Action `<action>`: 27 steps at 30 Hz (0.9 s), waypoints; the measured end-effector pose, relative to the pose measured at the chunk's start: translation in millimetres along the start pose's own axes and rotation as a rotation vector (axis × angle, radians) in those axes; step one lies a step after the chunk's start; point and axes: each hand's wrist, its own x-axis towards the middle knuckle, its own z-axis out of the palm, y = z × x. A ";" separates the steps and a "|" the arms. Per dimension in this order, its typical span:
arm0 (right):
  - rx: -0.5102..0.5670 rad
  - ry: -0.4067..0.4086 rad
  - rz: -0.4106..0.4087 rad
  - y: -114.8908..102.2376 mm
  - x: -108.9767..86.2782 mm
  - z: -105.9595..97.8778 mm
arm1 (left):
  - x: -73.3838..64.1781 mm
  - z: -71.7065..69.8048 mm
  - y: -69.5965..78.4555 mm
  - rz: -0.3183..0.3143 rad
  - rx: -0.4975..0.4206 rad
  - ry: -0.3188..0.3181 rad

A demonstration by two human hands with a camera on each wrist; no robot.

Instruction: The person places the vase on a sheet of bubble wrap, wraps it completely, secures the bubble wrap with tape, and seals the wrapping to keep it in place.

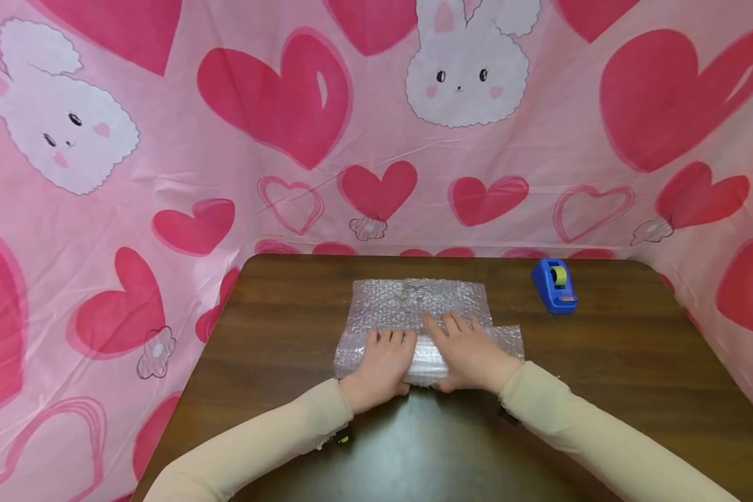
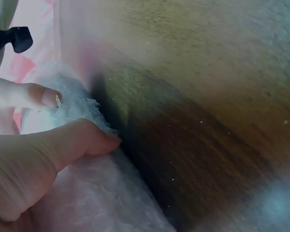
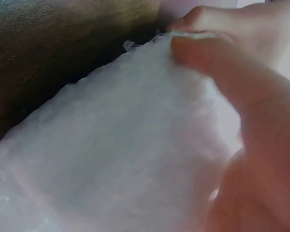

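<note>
A sheet of bubble wrap (image 1: 417, 298) lies on the wooden table, its near part folded or rolled over into a thick bundle. My left hand (image 1: 381, 366) grips this bundle left of its middle, fingers over the top and thumb at the near side. To the right, my right hand (image 1: 473, 354) holds the same bundle, fingers spread across it and thumb on the near edge. Both wrist views show a thumb pressed against the bubble wrap (image 2: 101, 193) (image 3: 106, 125). Whatever the layers wrap around is hidden.
A blue tape dispenser (image 1: 555, 287) with a yellowish roll stands at the back right of the brown table (image 1: 276, 314). Pink cloth (image 1: 238, 153) printed with hearts and rabbits hangs behind and along the sides.
</note>
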 end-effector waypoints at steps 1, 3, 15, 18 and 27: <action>-0.043 0.039 -0.004 -2.9 -3.0 -0.4 | 0.0 -0.7 0.0 -0.004 -0.005 -0.005; -0.123 0.109 -0.012 -9.2 -10.2 0.3 | 0.2 -1.8 -0.1 -0.008 -0.012 -0.016; -0.222 0.226 0.021 -30.2 -32.5 30.0 | 10.1 -10.9 -6.6 0.028 -0.133 -0.212; -0.255 0.268 0.016 -26.6 -31.2 37.0 | 15.0 -13.4 -9.2 0.035 -0.195 -0.299; -0.148 0.306 0.023 -16.3 -22.5 41.6 | 18.8 -13.8 -19.1 0.033 -0.335 -0.343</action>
